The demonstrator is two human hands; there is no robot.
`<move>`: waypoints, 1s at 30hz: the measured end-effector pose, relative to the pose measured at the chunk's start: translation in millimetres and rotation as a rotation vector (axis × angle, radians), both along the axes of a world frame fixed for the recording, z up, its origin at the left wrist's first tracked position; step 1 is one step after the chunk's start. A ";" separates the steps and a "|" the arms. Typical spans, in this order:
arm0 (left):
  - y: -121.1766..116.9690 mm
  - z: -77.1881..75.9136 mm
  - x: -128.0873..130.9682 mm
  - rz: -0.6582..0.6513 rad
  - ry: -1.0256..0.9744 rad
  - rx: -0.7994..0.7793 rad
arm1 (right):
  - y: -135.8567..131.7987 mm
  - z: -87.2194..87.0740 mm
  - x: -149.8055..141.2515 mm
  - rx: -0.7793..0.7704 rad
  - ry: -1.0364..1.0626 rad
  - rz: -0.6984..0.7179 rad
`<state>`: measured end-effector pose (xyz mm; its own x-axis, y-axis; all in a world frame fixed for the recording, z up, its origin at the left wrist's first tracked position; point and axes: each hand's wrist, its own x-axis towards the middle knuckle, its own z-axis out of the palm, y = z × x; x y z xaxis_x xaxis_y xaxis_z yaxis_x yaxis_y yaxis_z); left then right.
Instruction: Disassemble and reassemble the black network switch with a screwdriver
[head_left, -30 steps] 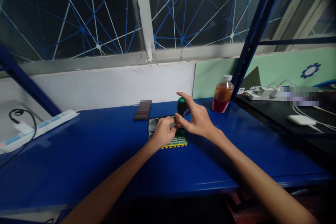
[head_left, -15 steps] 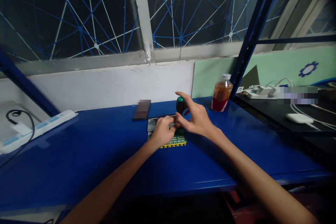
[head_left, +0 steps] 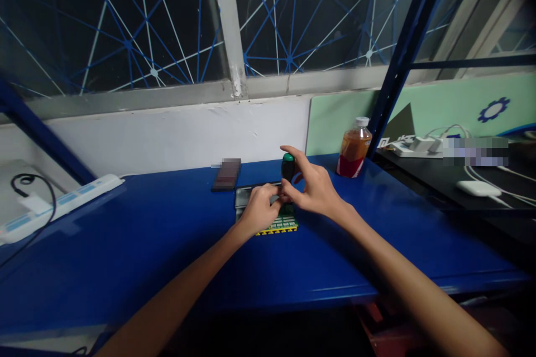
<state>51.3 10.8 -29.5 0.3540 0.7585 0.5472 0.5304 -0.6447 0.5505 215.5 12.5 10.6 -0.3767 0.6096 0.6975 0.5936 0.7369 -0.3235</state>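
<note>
Upright over the work stands a screwdriver (head_left: 288, 166) with a black handle and a green cap. My right hand (head_left: 315, 187) grips it, thumb and curled fingers at the handle and the index finger raised by the cap. My left hand (head_left: 260, 206) is closed low beside the screwdriver, its fingertips bunched near the base; what they pinch is hidden. Under both hands lies a green panel (head_left: 285, 223) with rows of pale rectangles and a yellow notched front edge. A grey, flat case part (head_left: 242, 197) shows behind my left hand. The screwdriver's tip is out of sight.
A dark flat slab (head_left: 226, 175), partly blurred, lies toward the wall on the blue table (head_left: 176, 223). An orange drink bottle (head_left: 354, 148) stands at the back right. A white power strip (head_left: 84, 201) is at left; chargers and cables (head_left: 477, 188) lie on the black table at right.
</note>
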 end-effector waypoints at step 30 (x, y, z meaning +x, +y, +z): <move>1.2 -0.9 -0.8 0.011 0.033 0.005 | 2.6 -1.6 0.3 0.029 0.044 0.026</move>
